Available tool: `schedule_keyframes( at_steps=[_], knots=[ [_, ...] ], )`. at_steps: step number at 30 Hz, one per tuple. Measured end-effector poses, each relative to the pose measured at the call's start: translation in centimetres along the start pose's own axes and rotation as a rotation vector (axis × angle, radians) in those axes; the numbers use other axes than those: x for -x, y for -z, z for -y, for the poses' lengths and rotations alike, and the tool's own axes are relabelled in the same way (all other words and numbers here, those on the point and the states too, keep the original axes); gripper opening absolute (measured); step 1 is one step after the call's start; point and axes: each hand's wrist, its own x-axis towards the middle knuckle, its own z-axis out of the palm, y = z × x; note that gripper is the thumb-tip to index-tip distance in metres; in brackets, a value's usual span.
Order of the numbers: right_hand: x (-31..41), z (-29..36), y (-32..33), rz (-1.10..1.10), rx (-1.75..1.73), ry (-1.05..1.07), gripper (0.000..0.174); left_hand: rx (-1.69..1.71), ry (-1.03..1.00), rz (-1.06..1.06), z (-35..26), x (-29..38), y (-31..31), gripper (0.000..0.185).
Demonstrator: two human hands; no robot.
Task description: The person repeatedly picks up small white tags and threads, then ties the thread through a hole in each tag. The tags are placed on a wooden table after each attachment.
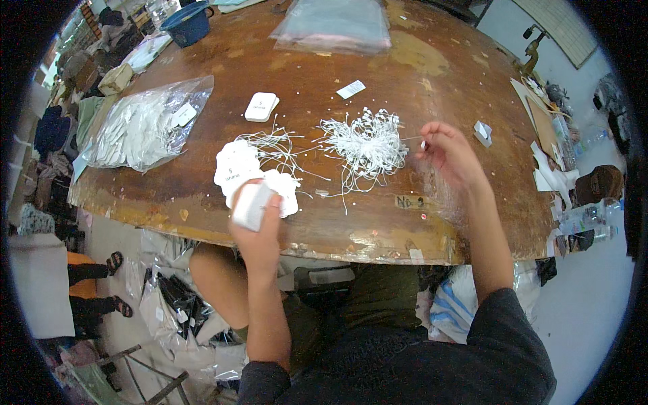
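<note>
My left hand [258,228] grips a thick stack of white card hang tags [247,206] near the table's front edge. Just beyond it lies a pile of white printed tags [235,164] with white strings spread to the right. A tangled bundle of white tag strings [367,147] rests at the middle of the table. To its right, my right hand [440,149] pinches one string with a small white end piece, drawn out from the bundle's side. A small stack of white tags [260,107] sits behind the pile.
On the wooden table [314,223], a clear plastic bag of white tags [142,126] lies left, a printed label [351,89] and plastic garment bags [334,25] behind, and a folded white paper piece [482,133] right. A blue plastic basket [186,25] stands back left. Someone's sandalled feet [119,283] show at left.
</note>
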Motion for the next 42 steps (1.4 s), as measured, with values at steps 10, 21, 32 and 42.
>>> schedule_keyframes(
  at_steps=[10, 21, 32, 42],
  knots=[
    [3.4, -2.3, -5.9, -0.276, -0.322, 0.346, 0.025, 0.062, 0.279, 0.609, 0.3, 1.7, -2.3, 0.029],
    [6.4, -3.3, -8.5, -0.155, 0.112, 0.308, 0.031, 0.153, 0.222, 0.664, -0.2, 1.4, -2.7, 0.035],
    [6.6, -5.5, -13.9, 0.136, 0.092, 0.379, 0.032, 0.245, 0.456, 0.593, -0.1, 1.5, -1.6, 0.035],
    [1.4, -1.9, -11.9, -0.105, -0.815, 0.409, 0.012, 0.315, 0.430, 0.433, -0.1, 1.9, -2.1, 0.033]
  ],
)
